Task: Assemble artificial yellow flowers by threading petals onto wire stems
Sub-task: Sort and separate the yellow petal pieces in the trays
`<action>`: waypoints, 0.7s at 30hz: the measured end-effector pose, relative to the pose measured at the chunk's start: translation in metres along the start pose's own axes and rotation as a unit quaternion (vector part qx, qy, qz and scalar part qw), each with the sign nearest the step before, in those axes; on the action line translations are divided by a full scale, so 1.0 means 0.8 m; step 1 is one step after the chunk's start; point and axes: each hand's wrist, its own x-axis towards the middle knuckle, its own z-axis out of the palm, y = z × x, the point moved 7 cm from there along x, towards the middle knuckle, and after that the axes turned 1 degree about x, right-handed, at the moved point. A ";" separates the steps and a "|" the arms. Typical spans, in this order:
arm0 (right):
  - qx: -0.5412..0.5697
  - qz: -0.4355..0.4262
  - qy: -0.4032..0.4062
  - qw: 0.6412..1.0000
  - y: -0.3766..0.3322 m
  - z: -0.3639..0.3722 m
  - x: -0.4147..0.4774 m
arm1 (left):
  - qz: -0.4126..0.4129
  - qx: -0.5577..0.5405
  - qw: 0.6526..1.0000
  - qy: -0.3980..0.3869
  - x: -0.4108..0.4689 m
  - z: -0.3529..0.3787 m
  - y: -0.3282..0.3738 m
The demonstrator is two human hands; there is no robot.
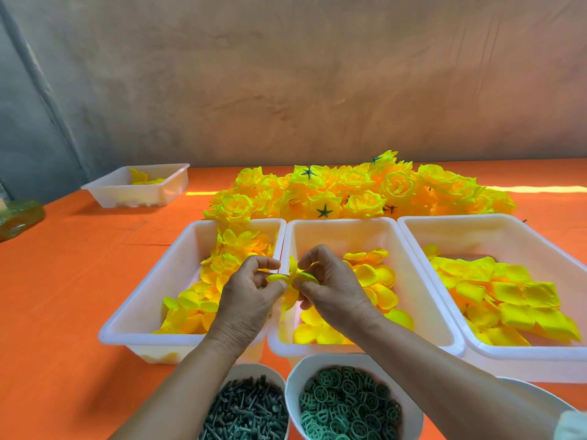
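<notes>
The left hand (251, 290) and right hand (330, 287) both pinched one yellow petal cluster (292, 281) above the middle tray (413, 281). Any stem inside was probably hidden by fingers.

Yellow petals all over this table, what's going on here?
A person is building an artificial flower. The left hand and right hand both pinch a small yellow petal cluster above the middle white bin. That bin and the ones beside it hold loose petals. A pile of finished flowers lies behind. A bowl of dark green pegs and a bowl of green rings stand in front.
</notes>
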 end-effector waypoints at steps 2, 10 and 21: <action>-0.005 -0.009 -0.002 1.000 0.001 0.001 0.000 | 0.006 0.005 1.000 0.021 0.000 -0.003 0.002; -0.050 -0.030 0.015 0.998 -0.005 -0.002 -0.001 | 0.034 0.008 0.999 0.031 0.001 -0.005 0.004; -0.078 -0.034 -0.012 0.996 -0.011 0.003 -0.007 | -0.015 0.019 1.000 0.003 0.004 -0.001 -0.003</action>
